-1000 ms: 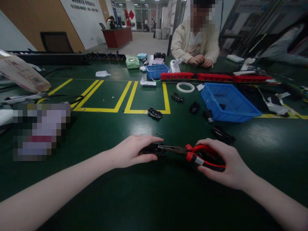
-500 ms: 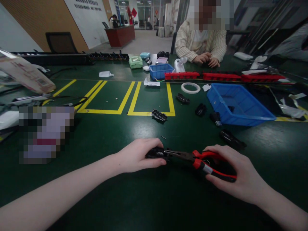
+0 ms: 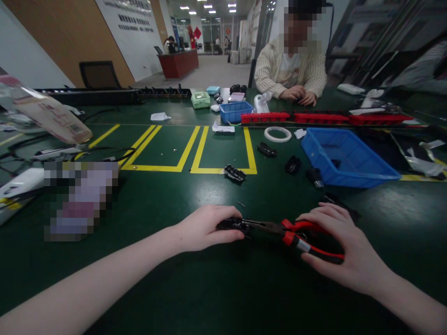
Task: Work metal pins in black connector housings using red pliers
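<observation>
My left hand (image 3: pixel 206 228) is closed over a small black plastic part (image 3: pixel 232 225), pressing it onto the green table (image 3: pixel 223 288). My right hand (image 3: pixel 340 246) grips the red and black handles of long-nose pliers (image 3: pixel 296 237). The pliers' dark jaws reach left and meet the black part at my left fingertips. Both hands rest low on the table near its front.
A big blue bin (image 3: pixel 344 158) stands right of centre, and loose black parts (image 3: pixel 234 173) lie by the yellow floor-tape lines (image 3: pixel 195 149). Farther back are a small blue bin (image 3: pixel 235 110), a tape roll (image 3: pixel 277 134) and red strips (image 3: pixel 321 118). A person in a striped top (image 3: pixel 289 74) sits opposite.
The view has tilted up a little, so everything sits lower in frame. My hands keep the same hold on the part and the pliers.
</observation>
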Demonstrator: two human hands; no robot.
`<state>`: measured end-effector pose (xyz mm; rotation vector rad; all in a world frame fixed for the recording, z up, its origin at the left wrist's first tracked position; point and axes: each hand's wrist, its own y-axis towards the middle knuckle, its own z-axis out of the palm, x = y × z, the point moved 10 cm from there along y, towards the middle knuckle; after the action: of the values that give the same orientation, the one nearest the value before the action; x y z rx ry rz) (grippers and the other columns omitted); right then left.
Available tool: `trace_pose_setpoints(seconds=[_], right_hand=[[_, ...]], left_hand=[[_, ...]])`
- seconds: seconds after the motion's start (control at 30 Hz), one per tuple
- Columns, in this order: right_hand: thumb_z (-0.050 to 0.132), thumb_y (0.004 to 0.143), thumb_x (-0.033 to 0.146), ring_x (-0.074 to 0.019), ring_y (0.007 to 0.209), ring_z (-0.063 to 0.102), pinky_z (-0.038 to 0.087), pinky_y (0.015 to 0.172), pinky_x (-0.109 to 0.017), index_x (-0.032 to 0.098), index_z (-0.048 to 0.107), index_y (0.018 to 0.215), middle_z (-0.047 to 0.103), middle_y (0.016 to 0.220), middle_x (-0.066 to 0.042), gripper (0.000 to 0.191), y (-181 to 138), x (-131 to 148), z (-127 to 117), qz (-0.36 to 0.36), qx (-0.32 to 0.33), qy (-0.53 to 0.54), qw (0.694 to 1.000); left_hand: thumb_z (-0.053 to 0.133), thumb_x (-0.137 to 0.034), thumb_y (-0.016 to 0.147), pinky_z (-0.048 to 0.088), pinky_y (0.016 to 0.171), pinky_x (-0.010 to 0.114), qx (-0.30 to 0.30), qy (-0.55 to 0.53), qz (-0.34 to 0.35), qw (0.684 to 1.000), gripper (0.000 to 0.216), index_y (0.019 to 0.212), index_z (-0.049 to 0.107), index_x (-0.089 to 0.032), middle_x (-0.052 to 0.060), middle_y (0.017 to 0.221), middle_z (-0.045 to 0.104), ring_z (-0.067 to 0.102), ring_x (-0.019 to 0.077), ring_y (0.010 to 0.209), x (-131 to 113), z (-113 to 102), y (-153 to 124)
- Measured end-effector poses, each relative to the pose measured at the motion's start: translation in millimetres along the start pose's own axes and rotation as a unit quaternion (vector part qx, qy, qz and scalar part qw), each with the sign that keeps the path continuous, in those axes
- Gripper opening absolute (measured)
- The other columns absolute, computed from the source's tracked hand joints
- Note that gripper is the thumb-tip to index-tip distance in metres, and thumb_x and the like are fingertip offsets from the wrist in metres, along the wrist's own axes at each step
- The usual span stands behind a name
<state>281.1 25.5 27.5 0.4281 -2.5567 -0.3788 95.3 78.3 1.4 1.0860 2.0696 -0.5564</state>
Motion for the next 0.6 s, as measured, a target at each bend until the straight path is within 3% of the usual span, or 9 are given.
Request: trace_pose_setpoints(seconds=[0.4, 0.6], right_hand=[[0.065, 0.07, 0.048, -0.0329, 0.12, 0.049, 0.048, 0.094, -0.05, 0.028, 0.066, 0.104, 0.065, 0.11, -0.007, 0.04, -11, -28, 12, 0.131, 0.015, 0.064, 0.989], [0.063, 0.072, 0.048, -0.0321, 0.122, 0.049, 0.051, 0.091, -0.046, 0.029, 0.065, 0.106, 0.065, 0.112, -0.006, 0.039, -12, -29, 13, 0.122, 0.013, 0.055, 0.991]], left_hand=[[0.061, -0.039, 0.087, 0.04, 0.06, 0.023, 0.006, -0.02, -0.015, 1.0, 0.03, 0.106, 0.059, -0.015, 0.001, 0.087, 0.063, 0.056, 0.0127, 0.069, -1, -2, 1], [0.056, -0.035, 0.091, 0.04, 0.064, 0.023, -0.013, -0.03, 0.038, 0.999, 0.024, 0.103, 0.061, -0.014, 0.001, 0.087, 0.062, 0.056, 0.0131, 0.075, -6, -5, 0]])
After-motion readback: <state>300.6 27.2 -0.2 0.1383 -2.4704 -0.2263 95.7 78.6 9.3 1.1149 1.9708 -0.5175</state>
